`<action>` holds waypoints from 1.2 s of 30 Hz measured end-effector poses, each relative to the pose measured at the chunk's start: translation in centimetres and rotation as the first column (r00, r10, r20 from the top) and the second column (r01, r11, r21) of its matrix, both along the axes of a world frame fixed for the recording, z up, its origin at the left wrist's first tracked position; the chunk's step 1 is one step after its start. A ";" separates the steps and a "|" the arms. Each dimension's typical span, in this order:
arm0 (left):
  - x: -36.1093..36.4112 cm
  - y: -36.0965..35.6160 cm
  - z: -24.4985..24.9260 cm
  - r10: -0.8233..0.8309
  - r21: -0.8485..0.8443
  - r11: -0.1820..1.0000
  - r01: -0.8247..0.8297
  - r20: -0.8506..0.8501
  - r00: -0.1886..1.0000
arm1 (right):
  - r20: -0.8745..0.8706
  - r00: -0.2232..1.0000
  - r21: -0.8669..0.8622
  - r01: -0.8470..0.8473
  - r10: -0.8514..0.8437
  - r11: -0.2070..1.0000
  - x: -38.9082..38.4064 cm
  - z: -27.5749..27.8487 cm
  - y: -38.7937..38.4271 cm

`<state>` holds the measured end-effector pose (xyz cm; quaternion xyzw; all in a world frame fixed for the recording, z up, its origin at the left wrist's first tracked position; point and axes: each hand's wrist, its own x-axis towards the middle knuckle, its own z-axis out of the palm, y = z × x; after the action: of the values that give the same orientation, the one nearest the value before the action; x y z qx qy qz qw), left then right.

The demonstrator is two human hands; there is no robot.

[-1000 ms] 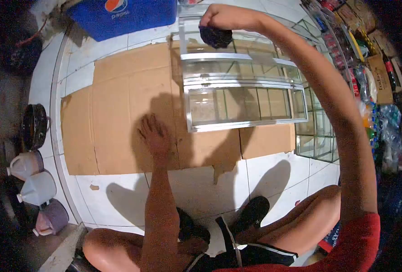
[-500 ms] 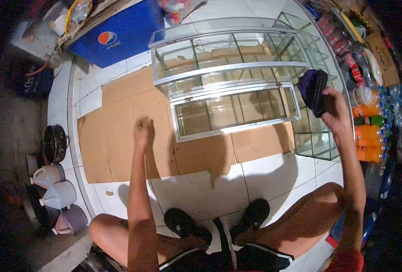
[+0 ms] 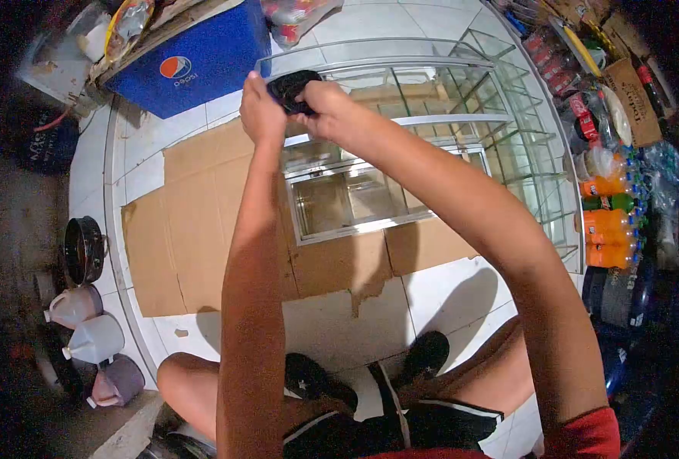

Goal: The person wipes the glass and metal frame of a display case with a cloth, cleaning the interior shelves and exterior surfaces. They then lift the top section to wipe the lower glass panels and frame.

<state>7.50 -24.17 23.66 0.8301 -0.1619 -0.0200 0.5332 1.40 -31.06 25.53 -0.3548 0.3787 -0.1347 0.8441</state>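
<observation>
Both my hands are raised in front of me over a glass display case (image 3: pixel 400 122) with aluminium frames. My left hand (image 3: pixel 259 107) and my right hand (image 3: pixel 332 107) together grip a dark cloth (image 3: pixel 292 86) bunched between them. The case lies on flattened brown cardboard (image 3: pixel 201 222) spread over the white tiled floor. My bare knees and black shoes (image 3: pixel 423 356) show at the bottom.
A blue Pepsi cooler (image 3: pixel 194 57) stands at the back left. Jugs (image 3: pixel 91 336) and a dark pot (image 3: pixel 83 249) line the left edge. Orange and green soda bottles (image 3: pixel 611 229) and boxes crowd the right side.
My right hand swung the dark cloth from the far right back to the centre. My left hand lifted off the cardboard and joined it on the cloth.
</observation>
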 end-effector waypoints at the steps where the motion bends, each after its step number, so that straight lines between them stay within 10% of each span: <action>1: -0.2 -0.2 -0.2 0.002 -0.003 1.000 -0.002 -0.007 1.000 | -0.007 1.000 -0.003 -0.002 0.002 1.000 0.8 -1.6 -0.4; 3: 0.0 -0.4 -0.8 0.018 -0.022 1.000 -0.013 0.230 0.973 | 0.083 0.995 -0.041 -0.055 0.058 0.998 2.4 -4.5 -1.0; 8: 0.0 -0.2 -0.2 0.045 -0.009 0.999 -0.044 0.133 0.990 | -0.080 0.988 0.122 -0.122 0.132 0.985 4.7 -9.7 -5.1; 9: 0.0 -0.1 -0.1 0.049 -0.012 0.999 -0.048 0.107 0.993 | 0.036 0.927 -0.417 -0.327 0.374 0.848 5.8 -16.1 -8.6; 10: 0.1 -0.1 0.0 0.055 -0.015 0.998 -0.054 0.086 0.995 | 0.006 0.786 -0.838 -0.333 0.618 0.432 10.4 -22.0 -9.5; 36: 0.3 0.1 -0.2 0.136 -0.209 0.970 -0.128 0.021 0.991 | -0.340 0.921 -0.863 -0.386 0.188 0.326 2.1 -2.9 0.5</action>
<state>7.83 -24.09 23.43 0.7793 -0.1169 0.0472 0.6139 3.48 -30.56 22.64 -0.8330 0.2443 -0.1371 0.4771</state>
